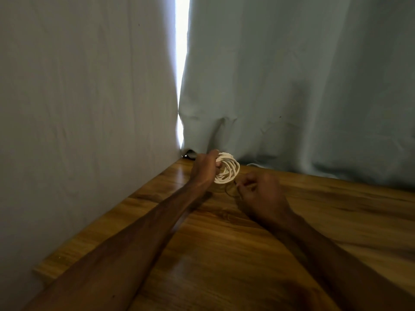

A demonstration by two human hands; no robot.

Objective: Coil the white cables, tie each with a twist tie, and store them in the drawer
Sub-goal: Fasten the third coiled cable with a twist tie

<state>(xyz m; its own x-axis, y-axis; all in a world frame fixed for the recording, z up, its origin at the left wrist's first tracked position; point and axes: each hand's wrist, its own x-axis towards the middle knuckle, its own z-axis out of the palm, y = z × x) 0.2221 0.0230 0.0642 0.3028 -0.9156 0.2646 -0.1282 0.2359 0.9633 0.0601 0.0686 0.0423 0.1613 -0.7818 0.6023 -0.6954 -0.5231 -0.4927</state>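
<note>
Grey curtains (pixel 292 86) hang behind my wooden table (pixel 224 254). Over its far corner, my left hand (pixel 205 169) grips the white coil (pixel 228 171), with the fingers curled round its left side. Just beside it, my right hand (pixel 262 191) pinches a thin dark tie (pixel 231 191), a little blurred, below the coil.
</note>
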